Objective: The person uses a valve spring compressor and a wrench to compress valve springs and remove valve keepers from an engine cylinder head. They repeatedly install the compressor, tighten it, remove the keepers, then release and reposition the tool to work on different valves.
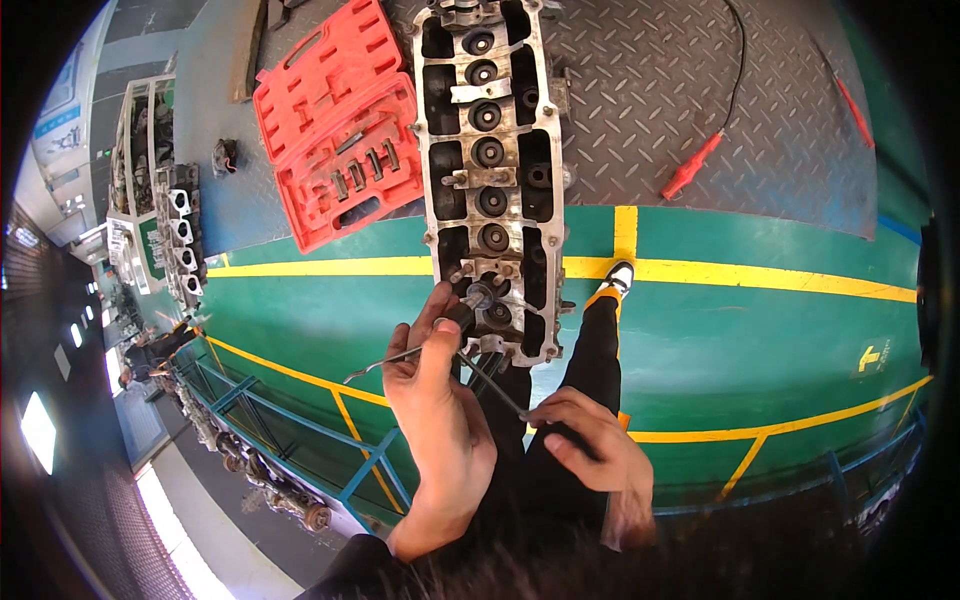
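An engine cylinder head (488,177), long and grey with a row of round valve bores, stretches away in front of me. My left hand (440,400) is closed at its near end, pinching a short dark cylindrical tool (461,316) between thumb and fingers. That tool's metal tip is over one of the nearest bores. A thin bent metal rod (372,371) sticks out to the left of these fingers. My right hand (592,440) is closed on the lower end of a thin straight metal rod (495,387), which slants up to the left hand. Whether both rods are one piece is hidden.
An open red tool case (345,130) with several metal pieces lies left of the cylinder head. Red-handled cable ends (692,167) lie on the diamond-plate surface (640,90) at right. Another cylinder head (182,240) is far left. Blue railing (365,465) runs behind.
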Demonstrator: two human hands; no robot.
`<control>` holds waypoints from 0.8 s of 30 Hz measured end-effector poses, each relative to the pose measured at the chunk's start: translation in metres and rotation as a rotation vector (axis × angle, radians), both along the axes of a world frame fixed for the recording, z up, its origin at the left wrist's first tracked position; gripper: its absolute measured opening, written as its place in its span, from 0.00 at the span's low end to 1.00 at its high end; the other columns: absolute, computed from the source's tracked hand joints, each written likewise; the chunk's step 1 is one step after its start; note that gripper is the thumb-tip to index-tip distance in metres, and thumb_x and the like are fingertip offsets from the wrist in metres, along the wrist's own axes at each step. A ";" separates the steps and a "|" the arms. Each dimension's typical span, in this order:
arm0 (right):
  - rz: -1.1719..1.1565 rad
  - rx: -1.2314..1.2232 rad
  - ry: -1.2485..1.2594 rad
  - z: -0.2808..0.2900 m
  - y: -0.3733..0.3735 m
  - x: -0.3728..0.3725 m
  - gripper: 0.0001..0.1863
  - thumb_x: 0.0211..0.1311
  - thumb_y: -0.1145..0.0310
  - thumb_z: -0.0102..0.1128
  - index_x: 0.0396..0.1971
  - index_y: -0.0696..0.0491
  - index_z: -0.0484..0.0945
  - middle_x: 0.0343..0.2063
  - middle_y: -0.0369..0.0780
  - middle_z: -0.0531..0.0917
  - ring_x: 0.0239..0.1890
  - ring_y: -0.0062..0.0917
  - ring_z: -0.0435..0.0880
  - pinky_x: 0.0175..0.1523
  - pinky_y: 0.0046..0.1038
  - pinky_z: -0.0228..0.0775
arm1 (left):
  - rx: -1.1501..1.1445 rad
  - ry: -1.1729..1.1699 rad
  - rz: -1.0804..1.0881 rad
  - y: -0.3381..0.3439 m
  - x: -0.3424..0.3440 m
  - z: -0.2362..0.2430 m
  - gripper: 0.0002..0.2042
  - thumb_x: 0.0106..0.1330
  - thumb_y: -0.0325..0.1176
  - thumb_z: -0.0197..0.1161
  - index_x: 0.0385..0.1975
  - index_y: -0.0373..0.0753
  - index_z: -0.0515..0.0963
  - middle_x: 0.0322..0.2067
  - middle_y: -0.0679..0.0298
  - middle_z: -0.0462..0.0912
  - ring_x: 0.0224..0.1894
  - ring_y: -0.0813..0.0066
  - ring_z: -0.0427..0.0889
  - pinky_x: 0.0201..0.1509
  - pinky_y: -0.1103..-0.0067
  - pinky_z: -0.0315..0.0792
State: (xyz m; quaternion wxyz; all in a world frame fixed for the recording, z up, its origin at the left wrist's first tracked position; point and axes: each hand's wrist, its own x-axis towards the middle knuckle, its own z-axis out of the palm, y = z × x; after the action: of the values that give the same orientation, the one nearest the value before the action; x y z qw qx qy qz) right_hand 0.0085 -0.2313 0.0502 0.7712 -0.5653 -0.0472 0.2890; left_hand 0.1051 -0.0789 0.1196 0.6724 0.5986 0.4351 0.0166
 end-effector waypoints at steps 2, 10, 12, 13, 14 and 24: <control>0.035 -0.083 -0.051 -0.023 0.011 -0.017 0.22 0.62 0.72 0.61 0.56 0.59 0.75 0.46 0.48 0.78 0.50 0.40 0.79 0.55 0.33 0.72 | 0.059 0.019 -0.084 -0.005 0.005 -0.002 0.21 0.64 0.30 0.62 0.54 0.24 0.75 0.51 0.59 0.82 0.51 0.80 0.74 0.69 0.79 0.54; -0.405 -0.332 -0.408 -0.056 0.145 -0.028 0.34 0.55 0.59 0.69 0.60 0.56 0.69 0.55 0.46 0.74 0.58 0.46 0.71 0.64 0.48 0.60 | 0.097 0.138 -0.190 0.005 0.011 0.001 0.18 0.64 0.29 0.62 0.50 0.21 0.77 0.49 0.57 0.81 0.48 0.75 0.76 0.61 0.80 0.63; -0.476 -0.272 -0.348 -0.074 0.163 -0.032 0.26 0.49 0.63 0.70 0.48 0.55 0.75 0.45 0.45 0.79 0.51 0.44 0.75 0.58 0.44 0.65 | 0.021 0.118 -0.149 0.009 0.012 -0.002 0.16 0.64 0.29 0.60 0.47 0.22 0.77 0.47 0.54 0.82 0.48 0.70 0.78 0.58 0.78 0.68; -0.489 -0.363 -0.397 -0.070 0.160 -0.023 0.21 0.39 0.68 0.71 0.37 0.54 0.75 0.37 0.43 0.80 0.44 0.43 0.78 0.52 0.41 0.67 | -0.023 0.128 -0.139 0.011 0.014 -0.002 0.15 0.63 0.28 0.60 0.45 0.23 0.77 0.47 0.55 0.82 0.46 0.71 0.77 0.55 0.79 0.70; -0.462 -0.376 -0.402 -0.074 0.163 -0.024 0.21 0.38 0.69 0.70 0.36 0.53 0.74 0.36 0.43 0.80 0.44 0.42 0.78 0.51 0.40 0.67 | -0.068 0.138 -0.129 0.012 0.016 -0.001 0.13 0.62 0.27 0.60 0.42 0.23 0.77 0.46 0.55 0.82 0.44 0.72 0.77 0.53 0.79 0.71; -0.269 -0.401 -0.461 -0.093 0.168 -0.019 0.24 0.33 0.70 0.69 0.38 0.50 0.74 0.36 0.38 0.82 0.41 0.36 0.81 0.45 0.38 0.71 | 0.119 0.085 -0.309 0.022 0.004 -0.013 0.19 0.61 0.26 0.57 0.50 0.19 0.74 0.47 0.47 0.83 0.49 0.63 0.81 0.60 0.73 0.71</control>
State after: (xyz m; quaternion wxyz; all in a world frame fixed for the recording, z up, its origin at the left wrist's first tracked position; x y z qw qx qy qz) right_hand -0.0102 -0.0636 -0.0426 0.6447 -0.7576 -0.0874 0.0527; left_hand 0.1086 -0.0566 0.1068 0.6114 0.6973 0.3640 -0.0867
